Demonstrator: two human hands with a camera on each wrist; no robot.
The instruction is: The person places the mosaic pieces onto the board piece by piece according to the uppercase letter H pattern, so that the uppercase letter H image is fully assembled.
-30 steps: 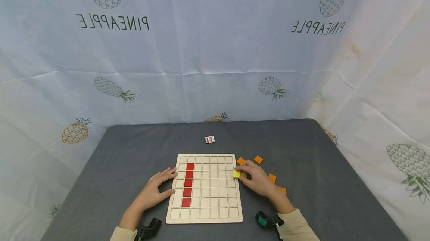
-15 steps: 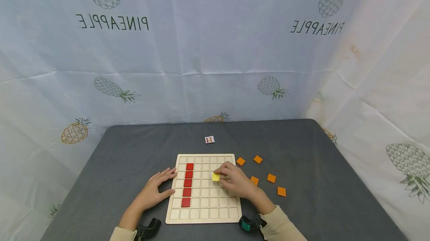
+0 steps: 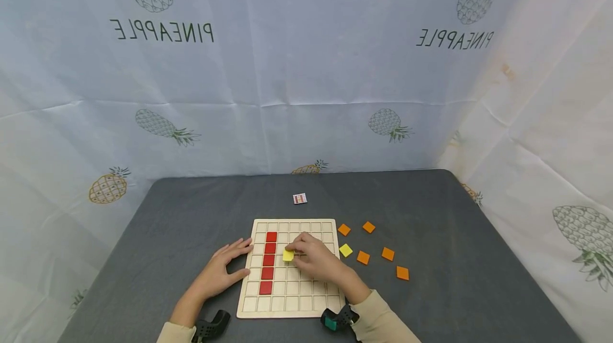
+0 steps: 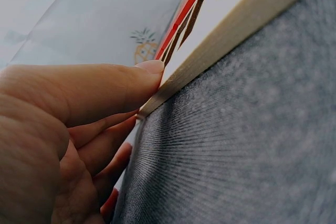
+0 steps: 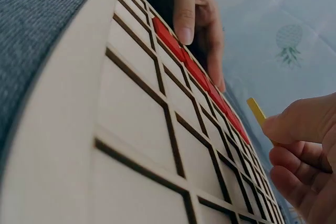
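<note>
A wooden grid board point(image 3: 291, 307) lies on the table, with several red square tiles point(image 3: 268, 260) in one column near its left side. My right hand point(image 3: 318, 262) pinches a yellow square tile point(image 3: 288, 256) between thumb and fingers, over the middle of the board. In the right wrist view that yellow tile point(image 5: 256, 112) appears edge-on, raised off the grid. At the board's left edge my left hand point(image 3: 217, 274) rests with fingers spread. The left wrist view has its thumb point(image 4: 115, 87) touching the board's edge point(image 4: 210, 48).
Right of the board lie another yellow tile point(image 3: 346, 250) and several orange tiles point(image 3: 388, 253). Behind the board is a small patterned card point(image 3: 299, 198). The dark grey table point(image 3: 215, 199) meets a pineapple-print curtain point(image 3: 306, 66) at its far edge.
My right hand has carried the yellow tile leftward from the board's right edge to its middle. The other yellow tile and the orange ones are now uncovered. My left hand stays put.
</note>
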